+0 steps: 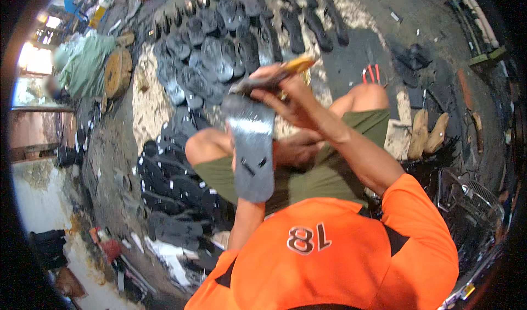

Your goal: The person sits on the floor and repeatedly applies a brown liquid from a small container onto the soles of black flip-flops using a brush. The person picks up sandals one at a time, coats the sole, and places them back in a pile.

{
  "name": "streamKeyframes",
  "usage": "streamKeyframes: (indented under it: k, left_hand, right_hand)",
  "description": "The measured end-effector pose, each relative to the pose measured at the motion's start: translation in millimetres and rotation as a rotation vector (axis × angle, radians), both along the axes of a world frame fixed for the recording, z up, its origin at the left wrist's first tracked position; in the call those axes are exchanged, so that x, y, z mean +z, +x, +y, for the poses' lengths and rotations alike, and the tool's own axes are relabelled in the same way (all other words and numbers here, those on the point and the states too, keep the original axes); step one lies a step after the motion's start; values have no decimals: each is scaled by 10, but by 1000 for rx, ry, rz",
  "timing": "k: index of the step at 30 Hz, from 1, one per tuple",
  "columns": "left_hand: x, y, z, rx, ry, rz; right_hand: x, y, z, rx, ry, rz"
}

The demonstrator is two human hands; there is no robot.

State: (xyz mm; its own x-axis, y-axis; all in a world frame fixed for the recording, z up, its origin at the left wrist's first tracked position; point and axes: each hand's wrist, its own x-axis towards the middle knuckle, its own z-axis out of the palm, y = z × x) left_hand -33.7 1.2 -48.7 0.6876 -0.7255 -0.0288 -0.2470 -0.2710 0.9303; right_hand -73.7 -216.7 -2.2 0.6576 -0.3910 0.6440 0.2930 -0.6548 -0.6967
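Sole [253, 145], left hand [234, 159] clasping it mostly hidden, right hand [284, 93] gripping blurred tool [299, 65]

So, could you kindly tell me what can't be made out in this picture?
Head view:
Left hand: mostly hidden behind the long, dark grey sole.
Dark tool with a yellow-orange end: exact shape lost to blur and the right hand around it.
Small red-handled tool: too small to identify.
Bright orange shirt: nearest part cut off by the lower edge.
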Motion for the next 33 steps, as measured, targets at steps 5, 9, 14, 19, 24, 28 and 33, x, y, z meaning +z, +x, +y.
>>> streamKeyframes:
  k: [5,9,14,19,24,28,33]
  left_hand:
    - [604,-120,-390,23,-861,1261]
    - [638,-18,-388,66,-777,1286]
    - [576,234,-586,85,-1048,1153]
    - [560,579,-690,86,-1167,1120]
    - [476,663,-797,133,-1107,1063]
    - [41,711,-789,141,-983,1231]
    - [378,310,-969,37,-1114,1434]
  right_hand:
    - [92,-194,-19,-118,200,66]
    - [224,-134,12,-127,208,39]
    - [131,-293,475,-89,480,117]
    - [86,-603,1028,78,800,189]
    - [280,-735,945,147,528,184]
    - [353,-380,658,106,137,27]
    - [230,174,65,-63,-127,-97]
